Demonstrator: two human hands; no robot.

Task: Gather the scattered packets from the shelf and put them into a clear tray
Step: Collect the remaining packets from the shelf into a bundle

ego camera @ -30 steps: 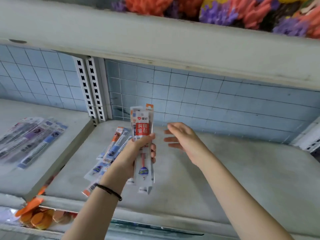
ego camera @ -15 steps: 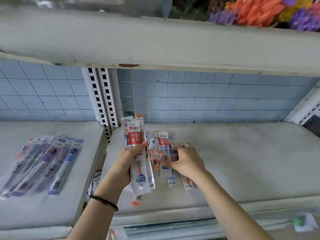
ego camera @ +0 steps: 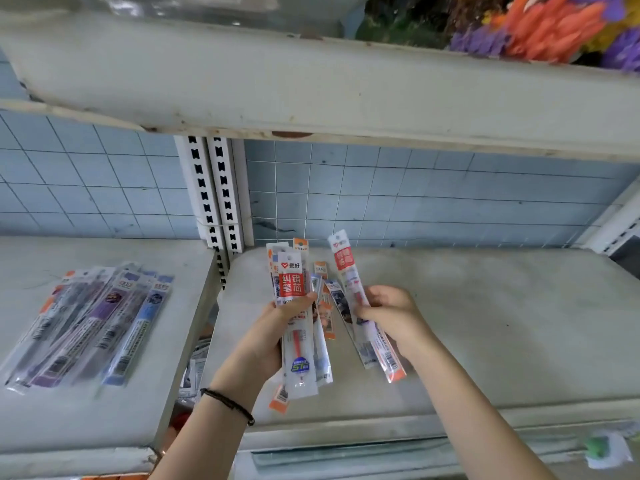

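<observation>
Above the grey shelf [ego camera: 485, 323], the left hand [ego camera: 273, 336] is closed around a bundle of packets [ego camera: 299, 341] held upright. Just right of that bundle, the right hand [ego camera: 391, 315] pinches a few more packets [ego camera: 360, 306]. Left of the shelf's slotted upright [ego camera: 218, 199], another shelf carries purple and blue packets [ego camera: 93, 323].

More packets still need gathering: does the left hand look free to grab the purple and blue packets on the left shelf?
Probably not yet: the left hand is shut on a bundle of packets. The purple and blue packets lie uncovered.
</observation>
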